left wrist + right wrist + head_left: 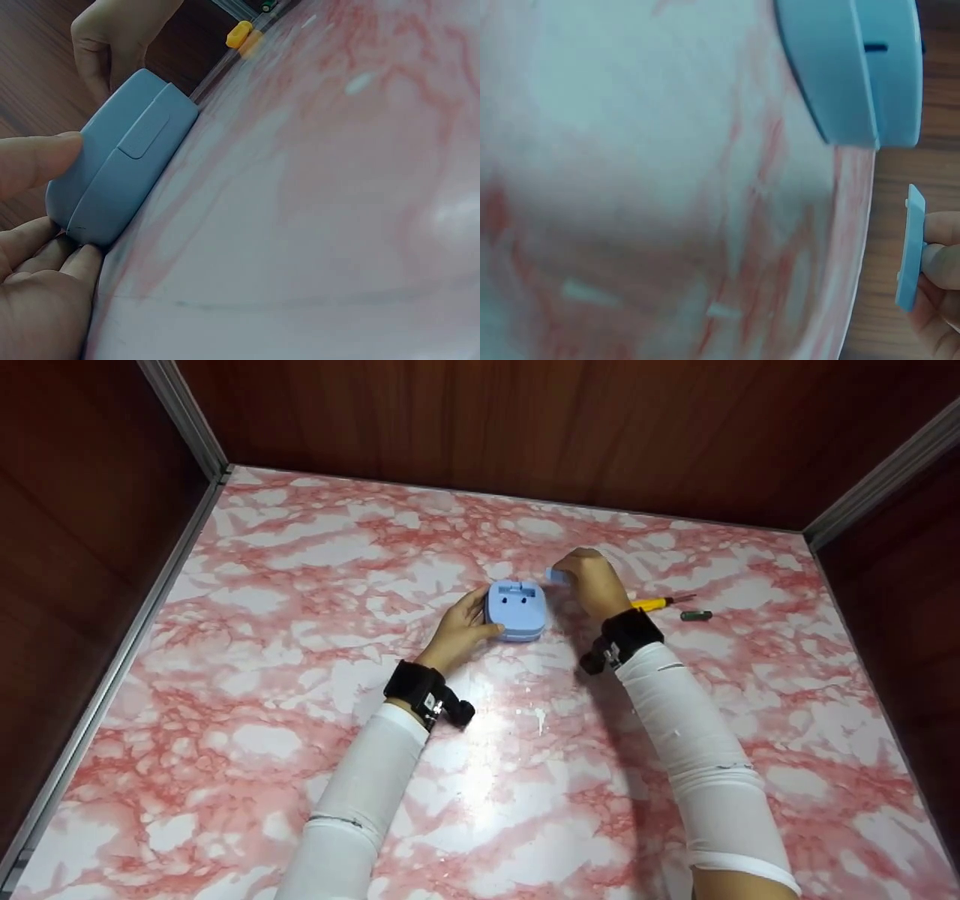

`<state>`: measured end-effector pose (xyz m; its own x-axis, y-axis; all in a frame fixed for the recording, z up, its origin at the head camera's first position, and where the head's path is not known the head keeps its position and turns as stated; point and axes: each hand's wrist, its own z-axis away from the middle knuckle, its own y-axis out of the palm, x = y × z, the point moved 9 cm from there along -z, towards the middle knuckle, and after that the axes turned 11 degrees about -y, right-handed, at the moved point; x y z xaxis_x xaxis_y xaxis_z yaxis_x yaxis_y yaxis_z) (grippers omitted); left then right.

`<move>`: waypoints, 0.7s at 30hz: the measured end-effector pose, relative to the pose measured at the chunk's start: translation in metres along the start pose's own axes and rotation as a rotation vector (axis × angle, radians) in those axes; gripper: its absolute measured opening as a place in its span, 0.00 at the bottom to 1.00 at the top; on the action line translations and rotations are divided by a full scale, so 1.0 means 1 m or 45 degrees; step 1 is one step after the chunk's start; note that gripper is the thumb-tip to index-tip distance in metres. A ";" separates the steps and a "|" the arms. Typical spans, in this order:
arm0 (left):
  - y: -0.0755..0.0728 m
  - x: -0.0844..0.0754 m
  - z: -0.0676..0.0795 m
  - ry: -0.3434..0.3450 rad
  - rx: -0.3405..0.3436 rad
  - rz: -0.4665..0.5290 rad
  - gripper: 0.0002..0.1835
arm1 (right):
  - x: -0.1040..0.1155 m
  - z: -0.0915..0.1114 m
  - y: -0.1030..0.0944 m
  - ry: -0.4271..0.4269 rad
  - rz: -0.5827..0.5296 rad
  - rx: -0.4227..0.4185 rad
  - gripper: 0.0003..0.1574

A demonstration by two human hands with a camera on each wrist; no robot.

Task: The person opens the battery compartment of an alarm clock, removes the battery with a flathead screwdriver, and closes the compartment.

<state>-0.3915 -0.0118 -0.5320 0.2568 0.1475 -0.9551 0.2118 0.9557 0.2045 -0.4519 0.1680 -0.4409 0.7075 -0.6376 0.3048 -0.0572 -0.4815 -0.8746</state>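
Observation:
A light blue rounded-square plastic case [516,615] sits on the table, its upper face showing a rectangular recess and two small dark holes. My left hand [457,636] grips it from the left, with the thumb [45,161] on one face and the other fingers curled at its lower edge. To the right of the case, my right hand [598,585] is raised over the table and pinches a small flat blue cover [910,251] by its back. In the right wrist view this cover is apart from the case [832,67]. The right hand's fingertips are mostly hidden in the head view.
Just right of the right hand lies a screwdriver with a yellow handle [654,604]. Beside its tip is a small dark green cylinder [696,616]. The red-and-white marbled table [300,682] is bounded by dark wood panels [480,427] at the back and sides.

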 end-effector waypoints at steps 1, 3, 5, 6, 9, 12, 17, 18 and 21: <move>0.000 0.000 0.000 0.000 0.001 0.007 0.45 | 0.002 -0.001 0.000 0.009 -0.004 0.005 0.13; 0.000 0.000 0.000 -0.004 0.001 0.011 0.45 | 0.005 -0.003 0.001 0.022 -0.014 0.009 0.13; 0.000 0.000 0.000 -0.012 -0.001 0.014 0.45 | 0.007 -0.005 0.001 0.025 -0.030 0.009 0.13; 0.000 0.000 0.000 -0.015 -0.004 0.012 0.45 | 0.009 -0.006 0.001 0.019 -0.039 0.006 0.12; 0.000 0.000 0.000 -0.018 -0.007 0.009 0.44 | 0.014 -0.007 0.002 -0.002 -0.057 -0.005 0.12; 0.000 -0.001 0.000 -0.012 -0.010 0.016 0.44 | 0.018 -0.009 0.002 -0.022 -0.068 -0.016 0.13; 0.000 0.001 0.000 -0.018 -0.015 0.031 0.44 | 0.026 -0.013 0.003 -0.049 -0.065 -0.019 0.13; 0.000 0.001 0.000 -0.021 -0.016 0.031 0.44 | 0.027 -0.013 0.004 -0.052 -0.064 -0.018 0.13; 0.000 0.001 0.000 -0.017 -0.009 0.036 0.44 | 0.031 -0.014 0.006 -0.057 -0.061 -0.014 0.13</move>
<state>-0.3909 -0.0116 -0.5330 0.2753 0.1710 -0.9460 0.1980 0.9529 0.2299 -0.4405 0.1369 -0.4310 0.7403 -0.5862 0.3292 -0.0298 -0.5178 -0.8550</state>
